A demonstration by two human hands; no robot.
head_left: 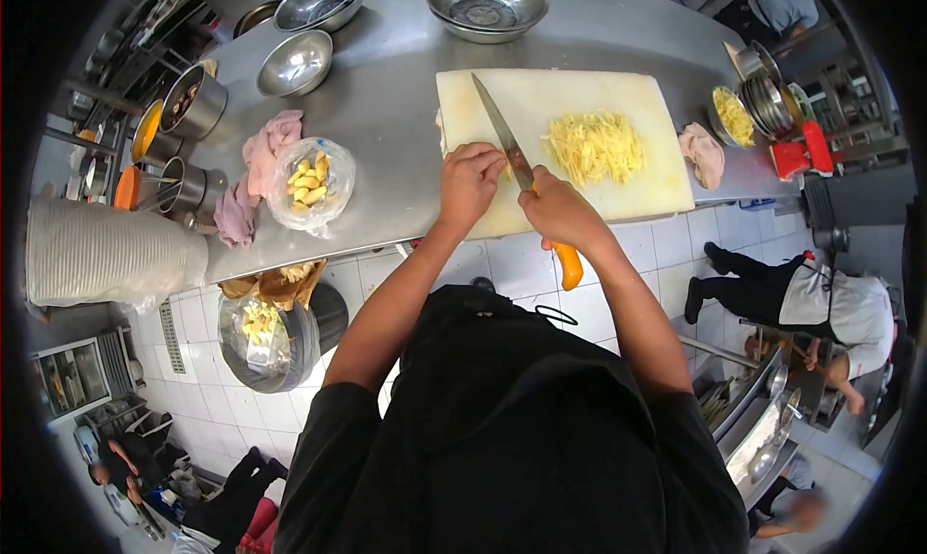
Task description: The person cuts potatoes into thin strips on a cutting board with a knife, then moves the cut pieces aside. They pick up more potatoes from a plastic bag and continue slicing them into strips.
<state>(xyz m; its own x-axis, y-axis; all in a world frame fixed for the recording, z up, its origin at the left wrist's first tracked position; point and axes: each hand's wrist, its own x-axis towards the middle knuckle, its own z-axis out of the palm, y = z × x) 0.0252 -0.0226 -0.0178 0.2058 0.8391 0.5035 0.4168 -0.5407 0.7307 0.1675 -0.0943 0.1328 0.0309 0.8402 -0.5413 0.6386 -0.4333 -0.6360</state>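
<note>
right grip: right hand [562, 209], at the centre of the frame, closed around the knife [500, 129] where blade meets handle; the orange handle end sticks out below the fist, past the counter edge
left grip: left hand [469, 180] curled knuckles-up on the cutting board [657, 189], just left of the blade and touching its flat side; whether it pins anything under its fingers i cannot tell, that spot is hidden
knife: blade slants from the right grip toward the upper left, tip over the bare board
yellow shreds [594, 147]: heaped on the board, right of the blade and just above the right grip, apart from both hands
counter [386, 100]: steel, carries the board
left of the board: clear bag of yellow pieces [311, 182], pink cloth [268, 149] beside it
top of frame: steel bowls [488, 4]
right of the board: another pink cloth [703, 153], bowl of shreds [734, 116]
</note>
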